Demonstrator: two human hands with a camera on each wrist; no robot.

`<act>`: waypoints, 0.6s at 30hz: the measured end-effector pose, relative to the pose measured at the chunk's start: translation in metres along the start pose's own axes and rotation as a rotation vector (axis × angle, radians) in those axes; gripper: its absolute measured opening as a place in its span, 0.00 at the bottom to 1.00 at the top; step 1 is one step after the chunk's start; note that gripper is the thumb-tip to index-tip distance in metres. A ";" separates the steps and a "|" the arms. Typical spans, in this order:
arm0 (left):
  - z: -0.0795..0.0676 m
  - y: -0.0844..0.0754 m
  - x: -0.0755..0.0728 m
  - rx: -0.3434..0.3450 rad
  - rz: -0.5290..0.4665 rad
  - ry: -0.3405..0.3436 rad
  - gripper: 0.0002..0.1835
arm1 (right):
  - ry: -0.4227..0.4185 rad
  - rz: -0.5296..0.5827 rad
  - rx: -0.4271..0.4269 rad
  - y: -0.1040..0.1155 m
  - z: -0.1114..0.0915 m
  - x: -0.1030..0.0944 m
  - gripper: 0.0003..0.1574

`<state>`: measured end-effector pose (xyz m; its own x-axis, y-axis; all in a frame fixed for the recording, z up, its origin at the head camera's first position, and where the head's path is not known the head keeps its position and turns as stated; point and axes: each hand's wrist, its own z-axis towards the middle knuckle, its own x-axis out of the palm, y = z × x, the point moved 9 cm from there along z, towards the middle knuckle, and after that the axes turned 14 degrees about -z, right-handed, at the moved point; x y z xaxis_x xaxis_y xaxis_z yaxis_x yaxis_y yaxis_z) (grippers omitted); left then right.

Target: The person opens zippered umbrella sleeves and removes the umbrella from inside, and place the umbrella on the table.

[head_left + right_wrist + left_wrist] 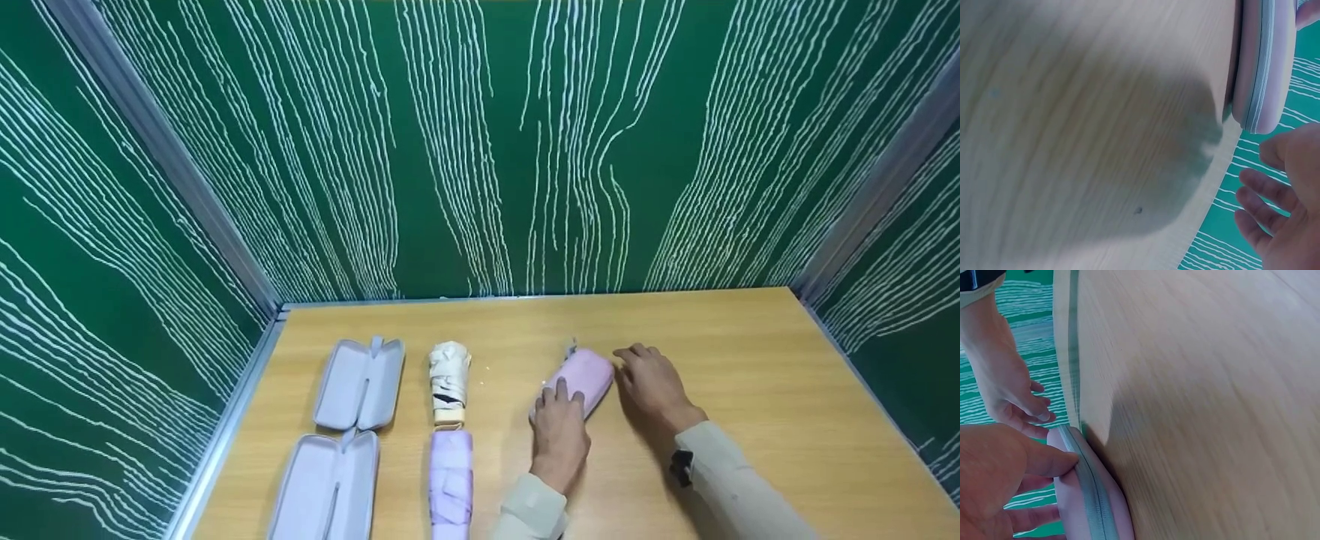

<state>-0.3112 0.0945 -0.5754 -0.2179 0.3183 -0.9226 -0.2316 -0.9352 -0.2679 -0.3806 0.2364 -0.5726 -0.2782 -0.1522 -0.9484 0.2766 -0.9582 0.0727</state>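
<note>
A pink zip case (589, 373) lies at a slant on the wooden table, its grey zip running along the side. My left hand (560, 435) holds its near part, the fingers over the top and the thumb against the zip side, as the left wrist view shows. Just off the case's far right end is my right hand (654, 381), its fingers loosely spread and holding nothing. In the right wrist view a gap separates this hand (1292, 197) from the case (1266, 67). A small grey tab (572, 347) sticks out at the case's far end.
Two opened grey-lavender cases (343, 386) (304, 487) lie at the left. Beside them are a folded cream umbrella (450, 371) and, nearer me, a folded purple umbrella (451, 476). Green panels with white wavy lines (517, 150) border the table (720, 322).
</note>
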 end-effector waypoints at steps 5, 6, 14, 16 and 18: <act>0.000 -0.002 0.000 0.030 0.023 0.028 0.28 | 0.007 -0.018 -0.012 0.000 0.002 0.002 0.17; 0.000 -0.002 -0.001 0.036 0.027 0.031 0.28 | 0.007 -0.022 -0.016 0.000 0.002 0.002 0.17; -0.002 -0.002 -0.005 0.059 0.005 0.005 0.31 | 0.015 -0.028 -0.041 0.000 0.004 0.007 0.16; -0.002 -0.003 -0.005 0.060 0.005 0.014 0.34 | 0.023 -0.024 -0.045 0.000 0.005 0.008 0.16; -0.002 -0.002 -0.005 0.054 0.003 0.028 0.38 | 0.029 -0.021 -0.050 0.000 0.005 0.009 0.16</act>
<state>-0.3077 0.0940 -0.5712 -0.1923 0.3100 -0.9311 -0.2817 -0.9263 -0.2502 -0.3879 0.2337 -0.5799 -0.2575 -0.1246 -0.9582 0.3172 -0.9476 0.0379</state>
